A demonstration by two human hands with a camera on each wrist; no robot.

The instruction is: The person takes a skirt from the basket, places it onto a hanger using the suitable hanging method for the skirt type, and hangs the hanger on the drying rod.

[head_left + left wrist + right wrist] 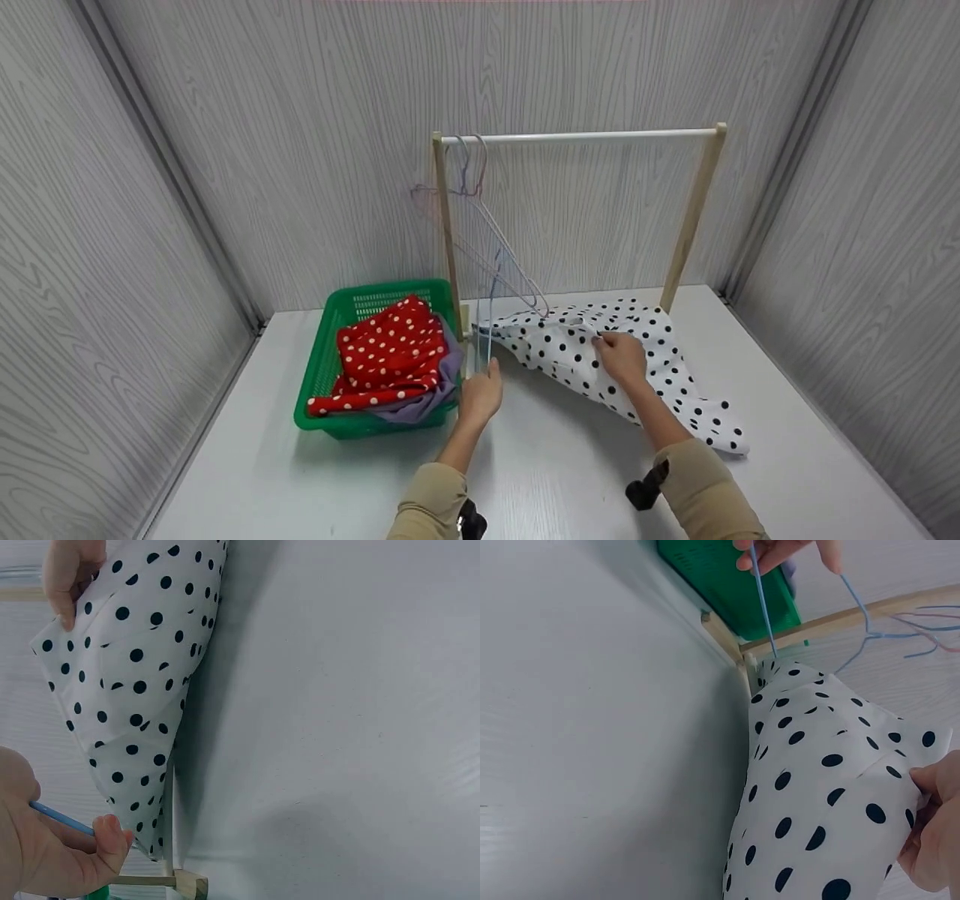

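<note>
My left hand [481, 391] grips a thin blue clothes hanger [64, 817] by one side, between thumb and fingers. My right hand [624, 355] pinches the upper edge of a white cloth with black polka dots [577, 360], lifting that part off the table while the rest trails to the right. In the right wrist view, the hanger's far end passes out of sight behind the cloth [802, 765]. Folds hide what kind of garment the cloth is.
A clothes rack [585, 137] with wooden posts stands behind the cloth. A few thin hangers [480, 169] hang at its left end. Left of my left hand, a green basket [319, 375] holds a red dotted cloth [394, 345] and a purple cloth [420, 407].
</note>
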